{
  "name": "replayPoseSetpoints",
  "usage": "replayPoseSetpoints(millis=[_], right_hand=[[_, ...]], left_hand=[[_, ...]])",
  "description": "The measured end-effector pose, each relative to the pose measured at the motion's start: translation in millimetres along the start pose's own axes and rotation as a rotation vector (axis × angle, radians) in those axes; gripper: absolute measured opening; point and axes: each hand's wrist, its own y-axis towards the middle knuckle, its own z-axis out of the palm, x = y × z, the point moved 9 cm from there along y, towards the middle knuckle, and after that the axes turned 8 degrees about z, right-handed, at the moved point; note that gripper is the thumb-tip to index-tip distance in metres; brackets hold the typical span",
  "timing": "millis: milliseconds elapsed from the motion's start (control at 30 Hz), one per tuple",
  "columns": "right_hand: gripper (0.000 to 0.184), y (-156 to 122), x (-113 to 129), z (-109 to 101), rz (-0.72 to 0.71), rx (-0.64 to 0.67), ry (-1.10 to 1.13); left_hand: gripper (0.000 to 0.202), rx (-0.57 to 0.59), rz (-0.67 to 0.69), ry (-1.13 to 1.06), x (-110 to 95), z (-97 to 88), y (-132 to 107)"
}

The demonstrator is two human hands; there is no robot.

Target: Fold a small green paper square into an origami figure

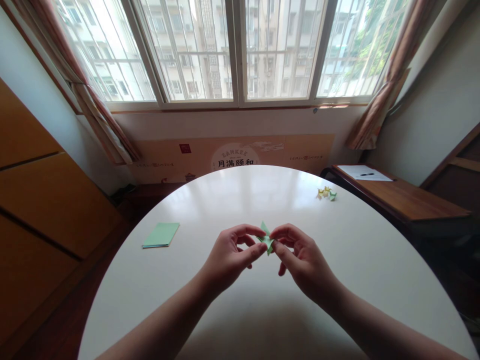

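A small folded piece of green paper is held just above the round white table, near its middle. My left hand pinches its left side between thumb and forefinger. My right hand pinches its right side the same way. Both hands' other fingers are curled.
A stack of green paper sheets lies on the table's left part. Several tiny folded yellow and green paper pieces sit at the far right. A brown side desk with a white sheet and pen stands to the right.
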Motion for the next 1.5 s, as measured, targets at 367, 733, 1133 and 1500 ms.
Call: replayPoseSetpoints(millis=[367, 733, 1133, 1500], right_hand=[[0.011, 1, -1, 4, 0.008, 0.02, 0.032], [0.013, -2, 2, 7, -0.004, 0.018, 0.017], [0.016, -3, 6, 8, -0.016, -0.017, 0.022], [0.018, -3, 3, 6, -0.024, 0.04, 0.189]], left_hand=[[0.025, -0.009, 0.012, 0.036, 3, -0.3, -2], [0.02, -0.115, 0.112, 0.162, -8, -6.6, -2], [0.013, -0.196, 0.167, 0.19, -14, -7.1, -7], [0.018, -0.245, 0.093, 0.058, -14, -11.1, -7]])
